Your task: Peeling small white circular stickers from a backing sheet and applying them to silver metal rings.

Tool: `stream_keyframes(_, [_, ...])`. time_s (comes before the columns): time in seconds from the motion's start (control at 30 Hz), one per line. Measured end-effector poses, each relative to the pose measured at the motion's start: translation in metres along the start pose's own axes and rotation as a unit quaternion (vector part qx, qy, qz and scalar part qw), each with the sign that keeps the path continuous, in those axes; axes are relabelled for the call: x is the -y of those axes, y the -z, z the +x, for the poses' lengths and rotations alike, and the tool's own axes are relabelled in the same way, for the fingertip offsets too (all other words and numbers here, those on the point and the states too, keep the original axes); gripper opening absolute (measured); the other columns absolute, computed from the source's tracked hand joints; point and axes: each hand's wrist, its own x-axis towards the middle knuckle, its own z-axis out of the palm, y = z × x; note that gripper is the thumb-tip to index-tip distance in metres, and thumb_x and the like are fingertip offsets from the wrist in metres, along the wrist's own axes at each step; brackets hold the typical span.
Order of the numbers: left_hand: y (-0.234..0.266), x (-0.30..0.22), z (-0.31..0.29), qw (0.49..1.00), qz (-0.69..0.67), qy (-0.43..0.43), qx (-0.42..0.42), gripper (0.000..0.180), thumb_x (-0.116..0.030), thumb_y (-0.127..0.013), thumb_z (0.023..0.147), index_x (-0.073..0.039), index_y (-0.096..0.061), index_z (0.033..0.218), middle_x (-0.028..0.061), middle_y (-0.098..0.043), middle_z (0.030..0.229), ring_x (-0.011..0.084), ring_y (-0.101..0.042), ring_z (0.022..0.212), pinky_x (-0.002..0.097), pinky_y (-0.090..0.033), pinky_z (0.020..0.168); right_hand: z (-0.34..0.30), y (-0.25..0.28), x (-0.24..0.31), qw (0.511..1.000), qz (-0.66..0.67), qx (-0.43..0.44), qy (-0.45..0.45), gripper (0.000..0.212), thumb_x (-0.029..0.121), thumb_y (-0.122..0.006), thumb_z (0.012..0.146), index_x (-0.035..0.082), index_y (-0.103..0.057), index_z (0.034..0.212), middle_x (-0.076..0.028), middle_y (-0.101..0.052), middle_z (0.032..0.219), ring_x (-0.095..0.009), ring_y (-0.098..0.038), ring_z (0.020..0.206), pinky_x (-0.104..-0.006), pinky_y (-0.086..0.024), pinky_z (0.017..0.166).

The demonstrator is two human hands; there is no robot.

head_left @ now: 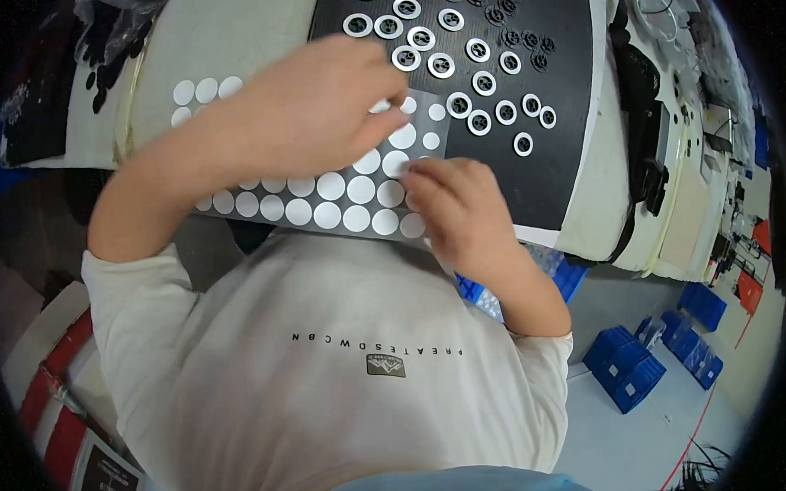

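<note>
A grey backing sheet (345,227) carrying rows of white round stickers (330,186) lies close in front of my body. My left hand (327,96) reaches across above it from the left, with the fingers curled and the thumb drawn in near the fingertips. Over the sheet's right end is my right hand (461,208), its thumb and fingers pressed together near a white sticker. Whatever either hand pinches is too small or hidden to make out. Beyond the hands, several black round parts with white rings (441,65) lie scattered on a black board (529,189).
Farther back on the board sit several black round parts without white rings (495,16). More white discs (207,90) lie left of the board. A black strap-like item (640,142) runs along the right side. Blue bins (624,367) stand on the floor at right.
</note>
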Motion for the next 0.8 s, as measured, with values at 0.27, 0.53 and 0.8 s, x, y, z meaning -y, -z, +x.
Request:
stream_keyframes(0.27, [-0.055, 0.011, -0.019, 0.994, 0.035, -0.002, -0.103, 0.030, -0.024, -0.077, 0.086, -0.012, -0.072, 0.113, 0.0064, -0.060, 0.105, 0.0271, -0.057, 0.095, 0.0420, -0.046, 0.086, 0.010, -0.001, -0.012, 0.998, -0.003, -0.040, -0.038, 0.028, -0.007, -0.075, 0.072, 0.007, -0.064, 0.095, -0.009, -0.068, 0.093, -0.030, -0.063, 0.081, -0.0402, -0.052, 0.072])
stream_keyframes(0.53, [-0.054, 0.008, -0.013, 0.996, 0.032, 0.019, -0.076, 0.032, -0.024, -0.078, 0.086, -0.015, -0.072, 0.116, 0.0044, -0.057, 0.105, 0.0259, -0.055, 0.096, 0.0407, -0.043, 0.088, 0.002, 0.002, -0.001, 0.997, -0.064, -0.040, -0.021, 0.029, -0.005, -0.069, 0.074, 0.003, -0.064, 0.101, -0.010, -0.065, 0.099, -0.030, -0.059, 0.086, -0.0397, -0.050, 0.078])
stream_keyframes(0.8, [-0.053, 0.002, -0.010, 0.995, 0.047, 0.018, -0.082, 0.029, -0.023, -0.078, 0.086, -0.013, -0.073, 0.113, 0.0050, -0.057, 0.101, 0.0256, -0.055, 0.092, 0.0405, -0.043, 0.085, 0.006, -0.002, -0.013, 0.993, 0.019, -0.098, -0.071, 0.034, -0.006, -0.071, 0.073, 0.002, -0.064, 0.105, -0.010, -0.066, 0.091, -0.031, -0.061, 0.082, -0.0405, -0.051, 0.075])
